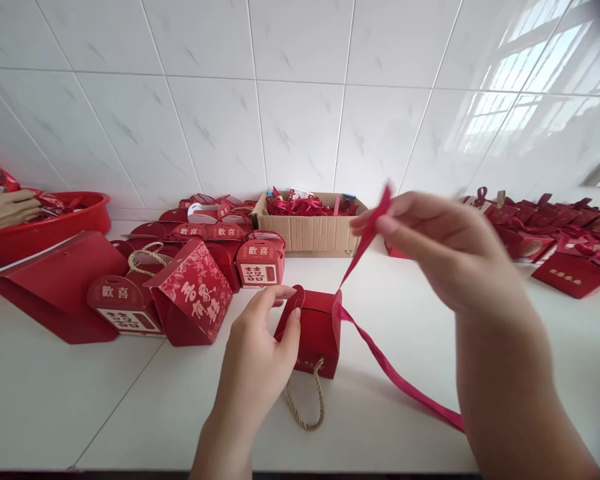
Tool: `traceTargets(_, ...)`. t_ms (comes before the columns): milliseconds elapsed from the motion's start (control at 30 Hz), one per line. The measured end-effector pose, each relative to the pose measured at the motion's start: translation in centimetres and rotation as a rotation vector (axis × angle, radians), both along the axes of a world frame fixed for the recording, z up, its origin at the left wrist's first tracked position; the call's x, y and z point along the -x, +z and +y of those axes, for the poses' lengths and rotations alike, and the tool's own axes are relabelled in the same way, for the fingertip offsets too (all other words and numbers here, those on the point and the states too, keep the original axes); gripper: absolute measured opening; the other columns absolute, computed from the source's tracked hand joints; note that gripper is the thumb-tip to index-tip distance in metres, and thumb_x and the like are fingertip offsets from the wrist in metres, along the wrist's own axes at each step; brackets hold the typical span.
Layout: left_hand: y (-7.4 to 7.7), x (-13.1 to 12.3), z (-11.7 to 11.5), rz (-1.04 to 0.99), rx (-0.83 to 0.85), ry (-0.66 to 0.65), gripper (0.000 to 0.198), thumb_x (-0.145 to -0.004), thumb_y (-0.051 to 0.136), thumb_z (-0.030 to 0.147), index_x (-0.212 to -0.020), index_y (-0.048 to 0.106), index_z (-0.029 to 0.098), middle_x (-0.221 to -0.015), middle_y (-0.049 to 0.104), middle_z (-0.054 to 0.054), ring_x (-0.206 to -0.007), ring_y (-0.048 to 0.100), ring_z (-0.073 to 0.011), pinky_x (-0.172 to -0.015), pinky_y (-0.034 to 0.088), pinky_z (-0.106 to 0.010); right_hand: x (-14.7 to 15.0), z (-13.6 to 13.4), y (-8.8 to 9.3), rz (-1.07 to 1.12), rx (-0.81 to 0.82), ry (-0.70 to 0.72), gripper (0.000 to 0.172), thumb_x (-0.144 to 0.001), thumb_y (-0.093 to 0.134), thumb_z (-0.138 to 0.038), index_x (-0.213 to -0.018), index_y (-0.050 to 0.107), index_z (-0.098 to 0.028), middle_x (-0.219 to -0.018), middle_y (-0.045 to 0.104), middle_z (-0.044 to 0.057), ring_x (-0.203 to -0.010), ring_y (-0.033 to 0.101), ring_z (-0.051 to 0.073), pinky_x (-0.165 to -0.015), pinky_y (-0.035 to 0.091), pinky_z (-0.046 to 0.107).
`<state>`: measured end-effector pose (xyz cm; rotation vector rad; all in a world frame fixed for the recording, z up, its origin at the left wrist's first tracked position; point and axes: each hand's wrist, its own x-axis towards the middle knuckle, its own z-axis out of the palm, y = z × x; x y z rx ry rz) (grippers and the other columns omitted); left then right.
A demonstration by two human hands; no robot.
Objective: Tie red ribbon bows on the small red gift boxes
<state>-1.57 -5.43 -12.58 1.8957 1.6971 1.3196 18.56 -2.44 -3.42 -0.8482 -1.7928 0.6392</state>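
A small red gift box [322,328] stands on the white counter, with a twisted rope handle [321,408] hanging from its near side. My left hand [259,350] grips the box's left end, its fingers and thumb around the rounded tab. Up and to the right, my right hand [445,250] pinches one end of a crimson ribbon [387,368] between thumb and fingers. That end stretches upward from the box's right tab. The ribbon's other length trails from the same tab down to the right, passing behind my right forearm.
Several folded red gift boxes [260,267] crowd the left and back. A cardboard carton [305,235] of ribbons stands against the tiled wall. At far left, a gloved hand [9,210] reaches over a red basin [55,227]. More ribboned boxes [575,270] sit at right.
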Motion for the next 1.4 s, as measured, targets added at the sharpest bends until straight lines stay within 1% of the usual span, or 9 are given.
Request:
traceTargets(200, 0.2, 0.2, 0.1, -0.125, 0.054, 0.029, 0.015, -0.081, 0.057, 0.033, -0.091, 0.060, 0.022, -0.092, 0.068, -0.003, -0.085, 0.065, -0.0194, -0.073, 0.054, -0.032, -2.7, -1.6, 1.1, 0.361, -0.207, -0.177, 0.011, -0.085, 0.055, -0.034, -0.076, 0.060, -0.031, -0.090, 0.063, 0.004, -0.094, 0.060, 0.025, -0.074, 0.047, 0.038)
traceTargets(333, 0.3, 0.5, 0.2, -0.191, 0.045, 0.064, 0.020, -0.082, 0.054, 0.036, -0.092, 0.060, 0.020, -0.093, 0.067, -0.006, -0.087, 0.065, -0.0208, -0.069, 0.055, -0.030, -2.5, -1.2, 1.0, 0.485, -0.113, -0.102, 0.016, -0.084, 0.052, -0.026, -0.072, 0.060, -0.028, -0.067, 0.054, 0.001, -0.064, 0.055, 0.016, -0.061, 0.043, 0.032)
traceTargets(433, 0.1, 0.9, 0.5, -0.234, 0.060, 0.075, 0.023, -0.084, 0.052, 0.037, -0.097, 0.059, 0.020, -0.099, 0.066, -0.008, -0.089, 0.065, -0.0222, -0.066, 0.054, -0.031, -0.9, -0.1, 0.3, 0.276, 0.137, 0.047, 0.014, -0.080, 0.057, -0.026, -0.067, 0.061, -0.023, -0.057, 0.049, -0.002, -0.054, 0.047, 0.011, -0.057, 0.038, 0.028)
traceTargets(533, -0.1, 1.2, 0.7, -0.278, 0.091, 0.071, 0.025, -0.085, 0.050, 0.036, -0.102, 0.058, 0.021, -0.105, 0.065, -0.009, -0.092, 0.065, -0.0230, -0.069, 0.054, -0.033, 1.2, 1.2, -0.9, -0.072, 0.348, 0.095, 0.017, -0.079, 0.057, -0.032, -0.068, 0.061, -0.020, -0.072, 0.058, 0.000, -0.066, 0.053, 0.013, -0.062, 0.040, 0.027)
traceTargets(633, -0.2, 1.3, 0.7, -0.311, 0.112, 0.053, 0.026, -0.085, 0.048, 0.035, -0.105, 0.058, 0.021, -0.109, 0.064, -0.010, -0.097, 0.063, -0.0242, -0.073, 0.054, -0.036, 3.2, 2.1, -2.5, -0.353, 0.419, 0.154, 0.019, -0.080, 0.052, -0.033, -0.069, 0.060, -0.019, -0.088, 0.063, 0.002, -0.076, 0.057, 0.016, -0.066, 0.043, 0.027)
traceTargets(733, -0.2, 1.2, 0.6, -0.320, 0.119, 0.043, 0.027, -0.085, 0.048, 0.035, -0.105, 0.058, 0.021, -0.112, 0.063, -0.010, -0.100, 0.062, -0.0243, -0.075, 0.053, -0.036, 4.4, 2.6, -3.9, -0.495, 0.425, 0.175, 0.019, -0.081, 0.049, -0.031, -0.075, 0.062, -0.019, -0.092, 0.064, 0.005, -0.081, 0.059, 0.019, -0.065, 0.043, 0.027)
traceTargets(1000, 0.1, 1.2, 0.2, -0.296, 0.124, 0.052, 0.026, -0.085, 0.048, 0.035, -0.105, 0.057, 0.020, -0.115, 0.061, -0.011, -0.097, 0.062, -0.0232, -0.074, 0.053, -0.036, 5.1, 2.8, -4.8, -0.595, 0.398, 0.161, 0.018, -0.079, 0.049, -0.029, -0.075, 0.064, -0.020, -0.089, 0.064, 0.006, -0.089, 0.058, 0.023, -0.068, 0.044, 0.029)
traceTargets(1167, 0.1, 1.0, 0.1, -0.295, 0.122, 0.027, 0.029, -0.084, 0.049, 0.034, -0.109, 0.058, 0.020, -0.116, 0.062, -0.011, -0.100, 0.063, -0.0241, -0.071, 0.054, -0.034, 5.8, 3.0, -5.0, -0.601, 0.387, 0.190, 0.022, -0.079, 0.046, -0.028, -0.060, 0.054, -0.019, -0.086, 0.062, 0.005, -0.086, 0.056, 0.021, -0.068, 0.043, 0.029)
traceTargets(1400, 0.3, 0.8, -0.1, -0.308, 0.140, -0.017, 0.028, -0.082, 0.053, 0.035, -0.103, 0.065, 0.020, -0.107, 0.068, -0.009, -0.092, 0.066, -0.0238, -0.065, 0.056, -0.030, 6.1, 2.9, -5.1, -0.605, 0.339, 0.238, 0.021, -0.078, 0.042, -0.023, -0.057, 0.045, -0.018, -0.083, 0.056, 0.004, -0.082, 0.053, 0.019, -0.068, 0.043, 0.028)
